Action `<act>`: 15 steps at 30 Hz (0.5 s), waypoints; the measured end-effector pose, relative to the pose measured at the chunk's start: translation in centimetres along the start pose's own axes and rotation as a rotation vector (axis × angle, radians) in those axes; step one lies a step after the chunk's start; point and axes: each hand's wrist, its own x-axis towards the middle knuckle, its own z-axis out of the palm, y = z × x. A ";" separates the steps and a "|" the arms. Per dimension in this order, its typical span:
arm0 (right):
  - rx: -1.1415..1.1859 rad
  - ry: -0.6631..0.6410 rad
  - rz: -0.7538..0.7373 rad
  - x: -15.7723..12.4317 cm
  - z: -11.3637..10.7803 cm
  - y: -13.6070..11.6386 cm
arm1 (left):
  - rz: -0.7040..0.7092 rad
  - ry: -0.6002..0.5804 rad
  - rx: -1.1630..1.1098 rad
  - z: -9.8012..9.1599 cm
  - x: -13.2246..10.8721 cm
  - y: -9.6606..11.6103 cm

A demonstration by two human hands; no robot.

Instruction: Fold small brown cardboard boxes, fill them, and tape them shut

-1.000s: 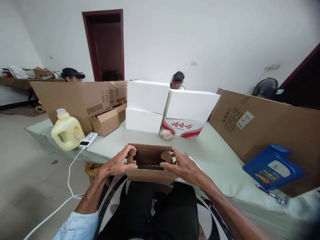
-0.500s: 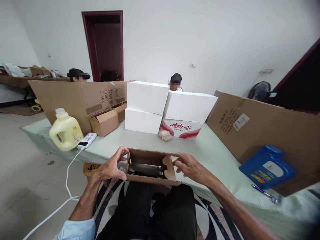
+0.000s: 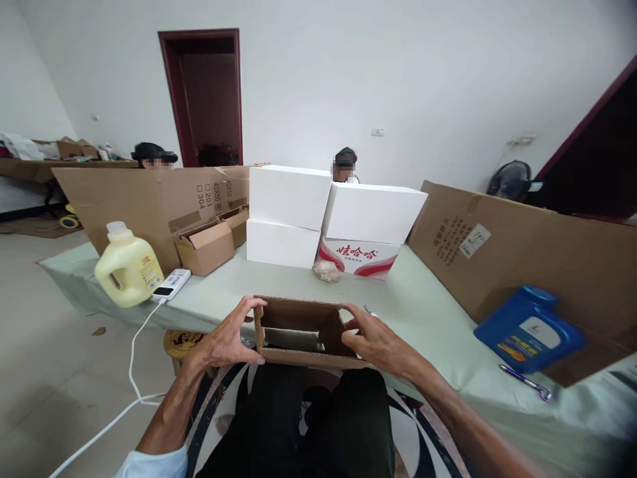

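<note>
A small brown cardboard box (image 3: 303, 309) is held over my lap at the table's near edge, its wide opening facing up toward me. My left hand (image 3: 231, 338) grips its left end, with the thumb at the near corner and the fingers at the far one. At the other end, my right hand (image 3: 371, 338) has its index finger on the far corner and its other fingers curled against the end panel. Part of that panel is hidden behind these fingers. Through a gap in the box shows something pale below. Just behind my right hand, a thin pen-like thing (image 3: 369, 311) pokes out.
White boxes (image 3: 288, 242) stand stacked at the back, beside a crumpled clear bundle (image 3: 327, 271). To the left are a yellow jug (image 3: 130, 265), a power strip (image 3: 172, 285) and brown cartons (image 3: 206, 249). Rightward lie a blue bottle (image 3: 530, 328) and a purple pen-like tool (image 3: 525, 382). Two people sit beyond.
My right hand has closed in on the box's right end. The light end flap that leaned there has turned and now looks darker. My left hand keeps its hold; the view has shifted slightly.
</note>
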 end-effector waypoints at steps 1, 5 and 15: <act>0.046 -0.011 -0.008 -0.1 -0.3 0.4 | -0.003 0.026 -0.015 0.1 0.0 -0.2; 0.124 -0.001 -0.044 -0.2 -0.5 2.1 | -0.010 0.145 -0.088 0.8 0.4 -1.0; 0.679 0.031 -0.253 -0.3 6.7 10.0 | -0.062 0.634 -0.029 3.2 3.0 -3.8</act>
